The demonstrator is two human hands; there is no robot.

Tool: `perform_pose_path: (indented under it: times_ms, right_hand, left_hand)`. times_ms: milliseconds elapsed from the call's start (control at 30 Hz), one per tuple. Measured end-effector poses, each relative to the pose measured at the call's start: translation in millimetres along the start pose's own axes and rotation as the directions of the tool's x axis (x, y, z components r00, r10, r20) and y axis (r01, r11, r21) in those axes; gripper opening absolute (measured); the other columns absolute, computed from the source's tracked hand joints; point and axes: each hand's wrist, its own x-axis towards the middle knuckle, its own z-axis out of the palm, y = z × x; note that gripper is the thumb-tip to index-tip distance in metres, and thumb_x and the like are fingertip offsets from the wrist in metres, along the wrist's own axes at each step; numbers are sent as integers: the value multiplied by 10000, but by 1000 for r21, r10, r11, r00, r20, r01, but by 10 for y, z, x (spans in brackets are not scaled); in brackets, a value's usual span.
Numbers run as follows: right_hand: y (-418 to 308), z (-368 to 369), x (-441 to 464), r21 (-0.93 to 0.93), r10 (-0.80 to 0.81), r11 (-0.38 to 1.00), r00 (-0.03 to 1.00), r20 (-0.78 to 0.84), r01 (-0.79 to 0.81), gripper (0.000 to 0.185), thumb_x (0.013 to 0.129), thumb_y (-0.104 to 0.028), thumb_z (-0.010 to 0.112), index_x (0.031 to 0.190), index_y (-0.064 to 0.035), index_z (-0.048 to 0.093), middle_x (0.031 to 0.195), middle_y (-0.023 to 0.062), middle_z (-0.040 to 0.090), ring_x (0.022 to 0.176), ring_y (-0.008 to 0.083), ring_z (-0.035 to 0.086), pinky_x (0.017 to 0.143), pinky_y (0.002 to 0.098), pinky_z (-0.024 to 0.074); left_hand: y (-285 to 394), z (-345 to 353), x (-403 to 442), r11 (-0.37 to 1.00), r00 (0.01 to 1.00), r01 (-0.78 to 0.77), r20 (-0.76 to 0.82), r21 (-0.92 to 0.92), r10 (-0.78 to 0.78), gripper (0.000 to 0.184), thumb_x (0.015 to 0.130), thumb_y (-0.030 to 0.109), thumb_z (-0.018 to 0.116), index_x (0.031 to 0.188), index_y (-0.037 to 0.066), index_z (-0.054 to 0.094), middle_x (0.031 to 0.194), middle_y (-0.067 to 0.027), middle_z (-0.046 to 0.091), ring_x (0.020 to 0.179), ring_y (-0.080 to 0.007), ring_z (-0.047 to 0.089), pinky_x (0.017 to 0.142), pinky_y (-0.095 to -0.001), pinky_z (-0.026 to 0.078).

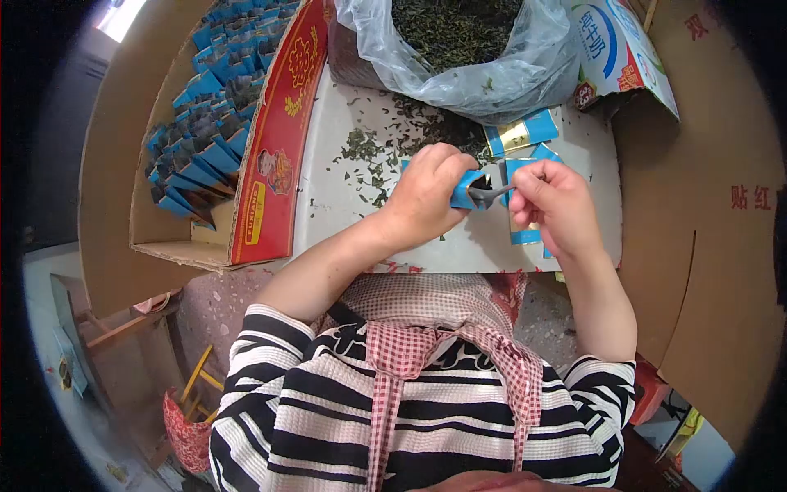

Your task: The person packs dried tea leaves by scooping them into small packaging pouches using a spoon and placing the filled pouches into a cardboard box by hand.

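Observation:
My left hand (430, 193) is closed around a small blue packet (463, 195), whose open mouth faces right. My right hand (551, 201) pinches the handle of a small grey spoon (490, 195), and the spoon's head is at the packet's mouth. More blue and gold packets (525, 131) lie flat on the white table (328, 238), some partly under my right hand. Loose dark leaves (365, 148) are scattered left of and behind my left hand. Behind them stands a clear plastic bag (508, 82) full of dark dried leaves (455, 33).
At the left, a red-sided cardboard box (275, 176) holds many upright blue packets (209, 148). A white and blue milk carton (619, 49) stands at the back right. Large brown cardboard (697, 189) borders the right side.

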Motion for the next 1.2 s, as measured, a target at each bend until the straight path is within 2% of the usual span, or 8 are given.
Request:
perform_pose_path:
  times_ms: [600, 667, 700, 833, 900, 1033, 1100, 1200]
  right_hand:
    - [-618, -113, 224, 79, -323, 944, 946, 15, 320, 95, 915, -102, 565, 905, -9, 579, 720, 68, 616, 585, 131, 577, 557, 237, 478]
    - [-682, 13, 299, -220, -524, 836, 851, -41, 503, 105, 906, -105, 593, 939, -6, 606, 755, 54, 630, 640, 110, 579, 607, 222, 470]
    - [-699, 52, 364, -221, -526, 834, 850, -41, 506, 105, 906, -105, 593, 939, -6, 606, 755, 54, 630, 640, 110, 579, 607, 222, 470]
    - [-802, 178, 738, -645, -725, 500, 687, 53, 578, 111, 884, -112, 614, 886, -9, 655, 791, 40, 650, 681, 104, 581, 650, 223, 455]
    - [-830, 229, 960, -863, -789, 145, 583, 194, 484, 128, 838, -127, 635, 883, -10, 660, 760, 84, 658, 682, 170, 616, 651, 283, 479]
    - [-815, 381, 1283, -915, -653, 138, 729, 205, 380, 163, 792, -155, 648, 884, -22, 675, 760, 128, 663, 708, 238, 642, 666, 342, 495]
    - [-739, 445, 1447, -852, -615, 273, 762, 203, 447, 175, 777, -172, 644, 872, -31, 689, 782, 139, 678, 738, 273, 655, 679, 366, 502]
    - [-608, 525, 1711, -804, -664, 383, 740, 103, 455, 149, 780, -133, 659, 841, -2, 692, 726, 94, 677, 649, 183, 641, 625, 311, 506]
  left_hand:
    - [-274, -119, 97, 987, 960, 111, -244, -114, -136, 391, 655, 72, 796, 950, 40, 541, 913, -117, 562, 875, -300, 572, 769, -376, 468]
    - [-250, -141, 110, 985, 955, 116, -257, -126, -145, 385, 651, 67, 787, 950, 36, 545, 907, -123, 554, 865, -311, 567, 751, -379, 471]
    - [-237, -149, 113, 983, 952, 123, -265, -138, -156, 380, 648, 62, 779, 949, 33, 549, 901, -128, 546, 854, -322, 562, 733, -382, 473]
    - [-244, -162, 129, 986, 947, 97, -292, -132, -132, 370, 659, 71, 782, 943, 33, 548, 898, -129, 548, 850, -322, 562, 730, -384, 472]
    - [-249, -175, 122, 985, 950, 119, -274, -125, -150, 417, 644, 85, 807, 956, 39, 534, 918, -116, 566, 881, -298, 569, 777, -373, 469]
    - [-264, -175, 115, 988, 949, 114, -283, -108, -141, 421, 641, 85, 809, 957, 37, 536, 917, -117, 566, 879, -300, 570, 776, -374, 470]
    - [-245, -185, 132, 983, 942, 126, -296, -130, -160, 378, 649, 66, 782, 945, 38, 548, 897, -129, 554, 864, -328, 559, 752, -392, 466]
    - [-274, -169, 124, 985, 947, 128, -280, -112, -155, 411, 637, 74, 797, 960, 38, 543, 918, -127, 562, 884, -318, 564, 774, -386, 467]
